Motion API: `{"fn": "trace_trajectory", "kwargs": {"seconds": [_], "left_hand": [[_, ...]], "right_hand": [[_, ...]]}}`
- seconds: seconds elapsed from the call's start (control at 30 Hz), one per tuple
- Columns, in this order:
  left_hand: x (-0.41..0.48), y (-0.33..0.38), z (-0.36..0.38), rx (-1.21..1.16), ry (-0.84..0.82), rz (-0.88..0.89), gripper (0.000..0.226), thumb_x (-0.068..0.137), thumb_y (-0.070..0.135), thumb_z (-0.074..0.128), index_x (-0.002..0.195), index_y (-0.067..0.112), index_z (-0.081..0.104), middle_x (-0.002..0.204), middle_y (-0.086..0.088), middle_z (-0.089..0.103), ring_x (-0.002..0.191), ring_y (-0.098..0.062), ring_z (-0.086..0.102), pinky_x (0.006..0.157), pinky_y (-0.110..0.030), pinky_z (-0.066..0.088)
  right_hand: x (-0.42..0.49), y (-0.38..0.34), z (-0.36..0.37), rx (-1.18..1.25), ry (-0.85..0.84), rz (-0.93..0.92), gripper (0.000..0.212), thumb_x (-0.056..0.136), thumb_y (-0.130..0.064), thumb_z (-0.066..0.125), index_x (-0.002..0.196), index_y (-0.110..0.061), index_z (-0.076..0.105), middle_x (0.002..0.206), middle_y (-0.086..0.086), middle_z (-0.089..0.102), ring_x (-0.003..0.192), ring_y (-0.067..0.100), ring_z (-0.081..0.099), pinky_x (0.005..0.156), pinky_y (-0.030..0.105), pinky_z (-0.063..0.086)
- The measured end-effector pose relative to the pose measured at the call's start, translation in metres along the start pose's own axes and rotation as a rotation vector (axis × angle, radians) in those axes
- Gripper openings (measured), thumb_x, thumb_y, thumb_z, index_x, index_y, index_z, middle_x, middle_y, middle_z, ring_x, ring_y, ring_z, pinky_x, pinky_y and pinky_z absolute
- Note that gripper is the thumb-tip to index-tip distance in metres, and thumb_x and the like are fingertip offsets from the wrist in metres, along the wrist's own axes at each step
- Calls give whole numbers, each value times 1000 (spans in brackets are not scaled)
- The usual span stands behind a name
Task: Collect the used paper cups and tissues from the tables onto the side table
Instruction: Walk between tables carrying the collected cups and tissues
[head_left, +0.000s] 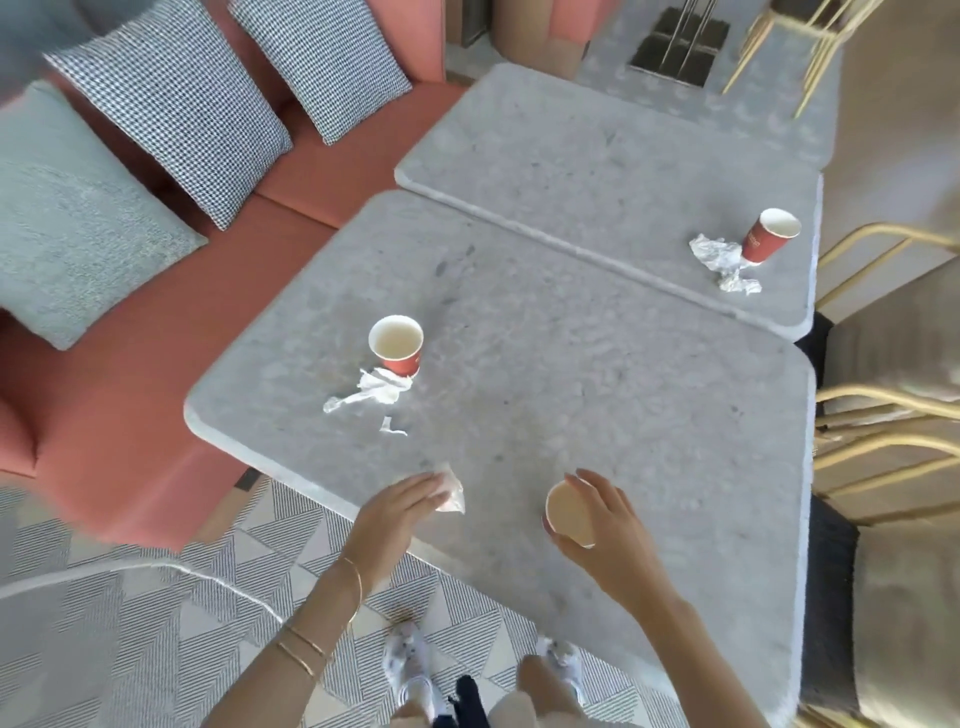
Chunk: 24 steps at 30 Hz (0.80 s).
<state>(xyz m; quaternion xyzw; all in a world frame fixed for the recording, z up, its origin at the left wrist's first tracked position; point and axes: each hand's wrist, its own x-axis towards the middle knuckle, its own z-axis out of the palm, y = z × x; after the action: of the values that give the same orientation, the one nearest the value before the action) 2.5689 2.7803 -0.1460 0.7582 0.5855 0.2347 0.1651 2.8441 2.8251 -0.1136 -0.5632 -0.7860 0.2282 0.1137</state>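
At the near edge of the grey stone table (571, 395), my right hand (608, 514) grips a paper cup (569, 514) around its side. My left hand (400, 512) lies over a crumpled tissue (453, 493), fingers closing on it. A second red paper cup (397, 345) stands upright further left on the same table, with a twisted tissue (371, 394) and a small scrap (390, 427) beside it. On the far table (597, 171) a third red cup (768, 236) stands at the right edge next to a crumpled tissue (719, 260).
A salmon bench sofa (322, 176) with checked and grey cushions runs along the left. Gold-framed chairs (893, 431) stand close against the tables' right side. Patterned carpet (156, 623) and my feet are below the near table edge.
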Motion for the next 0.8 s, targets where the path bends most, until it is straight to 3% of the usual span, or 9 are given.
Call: {"fn": "trace_trajectory", "kwargs": {"seconds": [0.07,0.13,0.23,0.33,0.43,0.5,0.57,0.67,0.8], "left_hand": [[4,-23,-14,52,21,-28,41,74,-5,44,103,6,70,116,-12,65,107,-27,60,102,-25,33],[11,-42,-21,16,47,-73,42,73,-15,51,107,4,68,121,-13,61,114,-30,56,105,-35,35],[24,-64,-27,18,101,-96,55,61,-28,60,105,4,69,118,-12,63,112,-30,57,92,-51,47],[42,-81,-30,72,122,-89,45,65,-20,58,100,6,71,111,-10,68,106,-29,62,92,-35,49],[63,-93,-32,121,168,-105,36,75,2,41,91,4,73,104,-12,70,96,-31,66,95,-26,37],[73,-105,-31,144,195,-114,37,75,5,38,88,2,73,101,-13,71,93,-32,67,99,-23,30],[78,-120,-26,159,149,-126,36,75,3,41,93,3,72,104,-14,70,96,-33,66,99,-25,31],[81,-137,-17,174,7,-156,34,80,11,51,110,5,66,120,-13,62,112,-32,57,92,-39,47],[78,-146,-7,211,-192,-155,55,78,35,68,126,9,55,138,-12,48,127,-34,43,102,-46,39]], "right_hand": [[6,-19,4,1,13,-4,69,68,-29,79,129,-14,49,133,1,49,119,24,47,87,37,49],[13,-36,7,3,11,-11,69,70,-29,78,130,-14,48,136,1,47,122,24,44,88,40,49],[30,-55,6,-7,2,-27,69,72,-31,75,132,-18,45,139,-3,42,125,20,40,86,40,50],[53,-66,4,-26,11,-61,68,73,-30,74,132,-18,44,139,-3,42,124,19,41,84,38,51],[82,-71,1,-45,-5,-113,67,75,-33,72,134,-20,42,140,-6,40,124,16,40,82,35,52],[103,-76,0,-48,-25,-142,67,77,-34,70,135,-22,39,142,-7,38,126,14,37,84,35,51],[122,-81,0,-27,-31,-161,67,77,-34,70,135,-22,39,142,-6,38,126,14,37,85,34,50],[147,-87,0,-6,-49,-201,67,77,-36,71,135,-23,39,141,-6,38,126,13,36,88,31,47],[173,-96,0,-2,-77,-240,67,77,-36,70,135,-22,39,142,-5,38,126,14,37,86,32,48]]}}
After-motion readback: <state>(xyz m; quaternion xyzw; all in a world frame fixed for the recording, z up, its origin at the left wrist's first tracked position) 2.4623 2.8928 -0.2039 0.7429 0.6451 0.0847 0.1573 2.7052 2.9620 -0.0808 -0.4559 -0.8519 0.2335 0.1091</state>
